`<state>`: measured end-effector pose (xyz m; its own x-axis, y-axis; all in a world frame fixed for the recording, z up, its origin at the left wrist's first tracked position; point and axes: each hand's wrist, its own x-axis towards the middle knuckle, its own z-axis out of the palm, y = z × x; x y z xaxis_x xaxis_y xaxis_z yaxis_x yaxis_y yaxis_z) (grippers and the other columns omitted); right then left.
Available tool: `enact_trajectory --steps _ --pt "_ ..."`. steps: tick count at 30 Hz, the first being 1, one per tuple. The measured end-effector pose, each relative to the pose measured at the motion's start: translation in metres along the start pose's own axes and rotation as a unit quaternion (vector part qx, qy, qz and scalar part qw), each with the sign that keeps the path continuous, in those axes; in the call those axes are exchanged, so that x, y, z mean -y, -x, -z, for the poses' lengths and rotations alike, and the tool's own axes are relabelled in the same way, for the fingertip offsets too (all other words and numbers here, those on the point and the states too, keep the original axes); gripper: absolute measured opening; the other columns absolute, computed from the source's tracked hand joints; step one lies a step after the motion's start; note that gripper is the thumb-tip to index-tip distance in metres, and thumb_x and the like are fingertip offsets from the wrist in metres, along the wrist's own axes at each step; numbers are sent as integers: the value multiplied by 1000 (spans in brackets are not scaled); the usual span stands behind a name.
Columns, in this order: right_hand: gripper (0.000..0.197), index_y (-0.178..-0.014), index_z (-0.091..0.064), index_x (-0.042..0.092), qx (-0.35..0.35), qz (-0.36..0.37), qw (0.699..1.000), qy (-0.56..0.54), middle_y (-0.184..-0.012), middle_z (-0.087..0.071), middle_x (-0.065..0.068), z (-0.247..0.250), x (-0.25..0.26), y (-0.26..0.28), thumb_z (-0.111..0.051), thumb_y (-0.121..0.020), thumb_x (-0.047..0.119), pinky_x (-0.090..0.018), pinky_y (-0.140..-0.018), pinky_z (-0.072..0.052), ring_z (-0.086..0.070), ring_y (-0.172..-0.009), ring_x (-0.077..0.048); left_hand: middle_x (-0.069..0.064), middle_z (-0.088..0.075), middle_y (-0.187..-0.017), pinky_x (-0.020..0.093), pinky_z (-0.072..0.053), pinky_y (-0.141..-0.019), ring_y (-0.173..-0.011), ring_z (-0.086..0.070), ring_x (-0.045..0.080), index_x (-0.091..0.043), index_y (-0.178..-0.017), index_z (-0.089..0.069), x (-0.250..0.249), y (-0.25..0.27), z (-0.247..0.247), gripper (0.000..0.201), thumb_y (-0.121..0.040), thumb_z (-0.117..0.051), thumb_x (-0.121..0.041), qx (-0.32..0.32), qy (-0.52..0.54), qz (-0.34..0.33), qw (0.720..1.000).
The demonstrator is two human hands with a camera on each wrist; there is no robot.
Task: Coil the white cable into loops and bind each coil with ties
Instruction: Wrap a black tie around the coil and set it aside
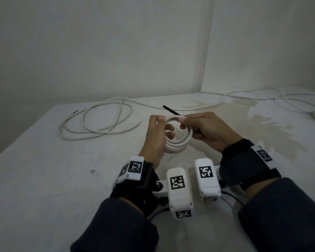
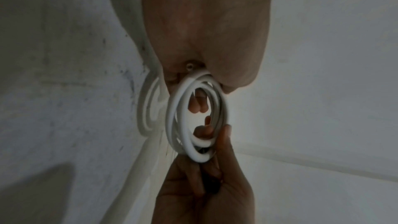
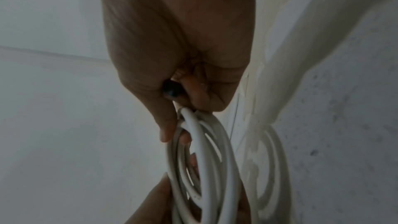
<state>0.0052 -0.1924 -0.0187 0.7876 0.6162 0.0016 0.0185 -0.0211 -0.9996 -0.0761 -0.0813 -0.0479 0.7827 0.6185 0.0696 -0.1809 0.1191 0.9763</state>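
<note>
A small coil of white cable (image 1: 176, 144) with several turns is held upright just above the table between both hands. My left hand (image 1: 157, 128) grips its left side, thumb over the top and fingers through the middle. My right hand (image 1: 204, 130) pinches the coil's top right with thumb and forefinger. It also clasps a black tie (image 1: 171, 110), which sticks out up and to the left behind the coil. The left wrist view shows the coil (image 2: 178, 113) under my left hand (image 2: 206, 40). The right wrist view shows the tie's end (image 3: 171, 89) inside my right hand (image 3: 176, 48), above the coil (image 3: 215, 159).
A loose bundle of white cable (image 1: 98, 122) lies in wide loops on the grey table at the back left, with a short black tie (image 1: 75, 111) beside it. More white cable (image 1: 244, 95) runs along the back right toward the wall corner. The table edge slants down the left.
</note>
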Motion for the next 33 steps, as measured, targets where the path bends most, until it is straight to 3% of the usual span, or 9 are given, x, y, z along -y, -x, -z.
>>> enact_trajectory --steps 4,6,10,15,17,20,25,30,33 --pt "9 -76 -73 3 -3 -10 1000 -7 -61 -65 -2 1 -2 0 -69 -84 8 -24 -57 -31 -42 -58 -13 6 -62 -74 32 -49 -70 -64 -60 15 -11 -90 -47 0 -1 1 14 -101 -37 -13 10 40 8 999" --pt "13 -72 -72 5 2 -12 1000 -19 -59 -64 -1 0 -2 -1 -68 -85 7 -24 -57 -29 -41 -57 -13 7 -59 -70 23 -49 -54 -49 -54 11 -7 -93 -50 -4 1 3 12 -99 -38 -8 14 108 28 994" --pt "19 -69 -71 6 20 -10 999 -35 -57 -63 -2 -4 -1 0 -64 -87 5 -16 -43 -25 -37 -47 -8 4 -44 -62 15 -27 -33 -33 -31 6 -6 -98 -54 -11 0 5 15 -97 -40 -8 29 211 79 974" --pt "12 -77 -69 0 29 -23 998 -47 -59 -63 -4 -9 -4 0 -63 -87 4 -16 -40 -19 -31 -49 -9 -5 -28 -51 15 -19 -31 -35 -21 3 -8 -86 -57 -8 -3 4 22 -99 -42 -16 33 148 69 986" --pt "11 -79 -70 0 31 -23 998 -48 -60 -63 -4 -9 -4 0 -64 -87 5 -15 -39 -21 -32 -49 -9 -8 -29 -47 15 -20 -32 -35 -22 2 -11 -86 -53 -7 -3 4 20 -99 -50 -26 25 111 46 992" --pt "9 -84 -72 1 33 -21 998 -50 -61 -64 -3 -11 -4 1 -65 -86 6 -15 -40 -22 -34 -48 -7 -9 -33 -48 15 -23 -34 -36 -25 2 -14 -91 -56 -6 -2 4 10 -95 -57 -24 10 70 13 997" --pt "9 -87 -73 4 44 -33 997 -56 -73 -71 -11 -11 -4 2 -65 -87 9 -15 -42 -25 -39 -51 -8 -12 -34 -44 16 -25 -35 -36 -26 3 -13 -81 -53 -1 -3 5 19 -95 -57 -25 -12 47 0 999" --pt "20 -90 -68 2 -10 -57 987 -153 -78 -62 -10 -11 3 1 -49 -94 6 -15 -44 -38 -47 -52 -8 -8 -32 -45 17 -24 -35 -36 -25 5 -14 -76 -51 0 -5 7 22 -94 -59 -24 -41 65 10 997" --pt "29 -99 -66 6 -40 -3 991 -127 -99 -70 -12 -6 7 3 -40 -94 -5 -17 -53 -48 -59 -63 -11 -7 -34 -46 17 -26 -36 -37 -27 7 -14 -76 -52 2 -4 7 23 -94 -60 -26 -54 32 3 998"
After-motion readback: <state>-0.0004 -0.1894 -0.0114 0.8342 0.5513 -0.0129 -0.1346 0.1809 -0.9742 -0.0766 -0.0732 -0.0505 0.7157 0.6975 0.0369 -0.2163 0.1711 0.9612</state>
